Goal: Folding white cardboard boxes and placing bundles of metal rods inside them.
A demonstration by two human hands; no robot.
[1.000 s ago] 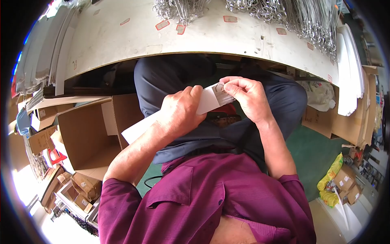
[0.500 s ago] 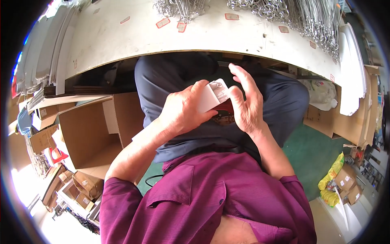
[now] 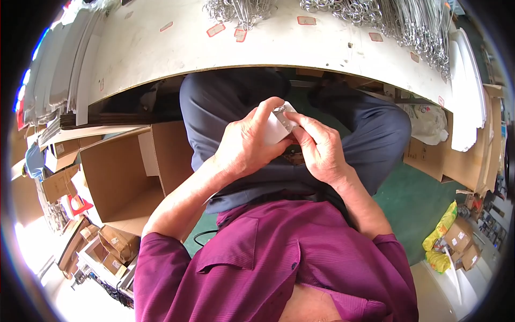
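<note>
My left hand (image 3: 242, 140) is closed round a small white flat box (image 3: 275, 131), held above my lap. Small silvery metal pieces (image 3: 280, 109) show at the box's far end. My right hand (image 3: 323, 148) grips the box's right side, with its thumb and fingers closed at the edge. Fingers partly cover the box, so its right edge is hidden.
Ahead is a white worktable (image 3: 193, 51) with bundles of looped metal wires (image 3: 416, 40) along its far side. White sheets (image 3: 464, 91) hang at its right end. An open cardboard box (image 3: 123, 180) stands at my left, and a yellow bag (image 3: 441, 233) lies lower right.
My right hand has come in from beside the box, and its spread fingers have closed onto the box's right side. My left hand keeps its grip.
</note>
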